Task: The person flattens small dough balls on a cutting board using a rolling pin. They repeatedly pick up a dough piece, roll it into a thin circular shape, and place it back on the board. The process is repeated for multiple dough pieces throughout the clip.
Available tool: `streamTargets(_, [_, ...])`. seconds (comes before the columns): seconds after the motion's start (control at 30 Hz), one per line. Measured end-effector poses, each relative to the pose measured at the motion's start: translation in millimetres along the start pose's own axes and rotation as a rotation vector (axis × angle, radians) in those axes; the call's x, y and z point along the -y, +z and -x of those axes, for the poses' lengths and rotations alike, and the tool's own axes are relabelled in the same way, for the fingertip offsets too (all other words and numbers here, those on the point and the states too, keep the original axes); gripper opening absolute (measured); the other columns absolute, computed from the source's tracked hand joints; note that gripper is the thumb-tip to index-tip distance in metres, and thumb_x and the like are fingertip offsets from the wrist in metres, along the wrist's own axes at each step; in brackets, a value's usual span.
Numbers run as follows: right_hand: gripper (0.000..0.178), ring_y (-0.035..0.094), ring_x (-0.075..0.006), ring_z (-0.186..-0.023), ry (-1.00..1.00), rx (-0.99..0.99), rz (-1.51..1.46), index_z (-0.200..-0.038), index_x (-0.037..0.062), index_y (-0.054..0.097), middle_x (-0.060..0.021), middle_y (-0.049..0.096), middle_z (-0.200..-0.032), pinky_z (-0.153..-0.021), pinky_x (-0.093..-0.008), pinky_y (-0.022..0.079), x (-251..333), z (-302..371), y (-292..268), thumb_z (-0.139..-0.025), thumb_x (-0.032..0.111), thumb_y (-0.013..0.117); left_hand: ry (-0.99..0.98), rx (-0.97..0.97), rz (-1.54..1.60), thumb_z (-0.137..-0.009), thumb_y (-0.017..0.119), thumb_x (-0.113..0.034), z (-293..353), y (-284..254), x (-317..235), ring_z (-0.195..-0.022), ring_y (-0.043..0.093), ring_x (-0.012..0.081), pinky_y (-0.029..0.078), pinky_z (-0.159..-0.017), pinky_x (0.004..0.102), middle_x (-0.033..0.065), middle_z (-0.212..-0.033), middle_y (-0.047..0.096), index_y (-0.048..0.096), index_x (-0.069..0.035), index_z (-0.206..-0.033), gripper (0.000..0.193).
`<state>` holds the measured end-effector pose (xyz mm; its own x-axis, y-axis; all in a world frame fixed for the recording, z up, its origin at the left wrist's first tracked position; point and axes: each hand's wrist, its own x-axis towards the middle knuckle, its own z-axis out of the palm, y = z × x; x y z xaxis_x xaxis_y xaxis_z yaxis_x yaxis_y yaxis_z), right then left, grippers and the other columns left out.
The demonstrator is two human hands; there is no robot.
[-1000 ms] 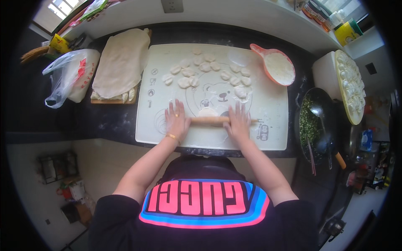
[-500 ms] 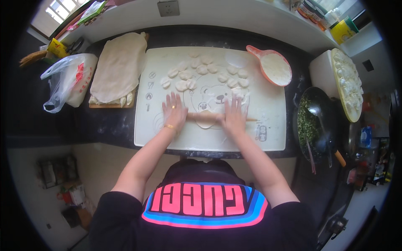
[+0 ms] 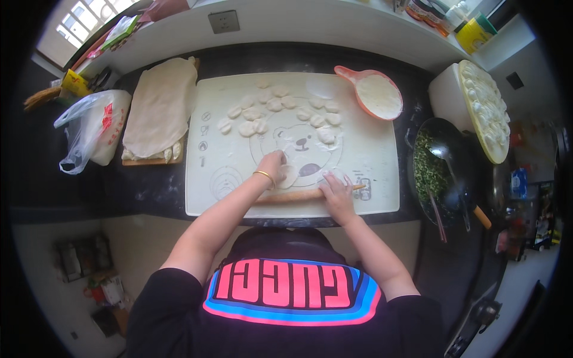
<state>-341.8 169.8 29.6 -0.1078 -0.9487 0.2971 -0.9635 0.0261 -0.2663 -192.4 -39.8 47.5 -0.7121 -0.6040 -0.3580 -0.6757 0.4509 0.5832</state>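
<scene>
Your L hand [image 3: 273, 164] at L edge of dough wrapper [image 3: 289, 178], can't tell if pinching | your R hand [image 3: 339, 196]: fingers slightly spread over rolling pin [image 3: 292, 196], pin runs L from there | dough pcs [image 3: 274, 104] on mat [image 3: 373, 143] beyond both hands

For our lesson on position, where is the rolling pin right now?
In the head view, the rolling pin lies toward the person's side of the pale mat, its right part passing beneath the right hand.
</scene>
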Motion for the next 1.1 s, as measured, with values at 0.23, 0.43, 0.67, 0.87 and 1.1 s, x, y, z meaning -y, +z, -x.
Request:
streamTargets(0.23, [0.038, 0.048, -0.0241, -0.118, 0.04, 0.031, -0.115, -0.108, 0.0123, 0.053, -0.0082, 0.051, -0.12, -0.101, -0.0495, 0.027, -10.0, 14.8, 3.3, -0.073, 0.015, 0.067, 0.149, 0.082, 0.029, -0.07, 0.067, -0.022, -12.0, -8.4, -11.3, -0.078, 0.064, 0.0325, 0.051, -0.073, 0.0368, 0.0172, -0.082, 0.067, 0.068, -0.002, -0.083, 0.023])
streamTargets(0.43, [0.045, 0.046, -0.025, -0.118, 0.06, -0.01, -0.099, -0.11, 0.014, 0.053, -0.0078, 0.05, -0.123, -0.099, -0.0512, 0.028, -10.3, 12.2, 2.0, -0.07, 0.017, 0.071, 0.048, 0.072, 0.139, -0.077, 0.067, -0.023, -4.6, -4.8, -15.2, -0.091, 0.062, 0.0326, 0.049, -0.08, 0.0381, 0.019, -0.097, 0.064, 0.067, -0.002, -0.093, 0.027])
streamTargets(0.67, [0.046, 0.023, -0.0286, -0.138, 0.113, 0.161, -0.015, -0.122, 0.0129, 0.051, -0.0139, 0.031, -0.145, -0.108, -0.0603, 0.013, -21.3, -38.3, -1.5, -0.081, 0.031, 0.064, 0.038, -0.284, -0.41, -0.089, 0.052, -0.032, 36.9, 15.4, -10.2, -0.135, 0.023, 0.0363, 0.021, -0.108, 0.0498, 0.021, -0.147, 0.025, 0.031, -0.004, -0.14, 0.062])
streamTargets(0.87, [0.059, 0.021, -0.0281, -0.139, 0.173, 0.196, 0.096, -0.131, 0.0124, 0.045, -0.0117, 0.026, -0.149, -0.108, -0.0583, 0.015, -27.7, -75.7, 1.2, -0.082, 0.041, 0.06, -0.067, -0.312, -0.399, -0.092, 0.044, -0.038, 14.0, 15.0, -6.1, -0.14, 0.009, 0.038, 0.008, -0.111, 0.0541, 0.0199, -0.152, 0.01, 0.017, -0.003, -0.145, 0.069])
streamTargets(1.1, [0.067, 0.025, -0.0291, -0.137, 0.17, 0.227, -0.107, -0.134, 0.0128, 0.038, -0.0095, 0.031, -0.146, -0.109, -0.0555, 0.016, 1.7, 7.8, -23.1, -0.076, 0.024, 0.069, 0.276, -0.122, -0.375, -0.089, 0.048, -0.028, 88.6, 36.3, 3.3, -0.138, 0.012, 0.0422, 0.012, -0.111, 0.0531, 0.0225, -0.151, 0.012, 0.018, 0.004, -0.142, 0.068])
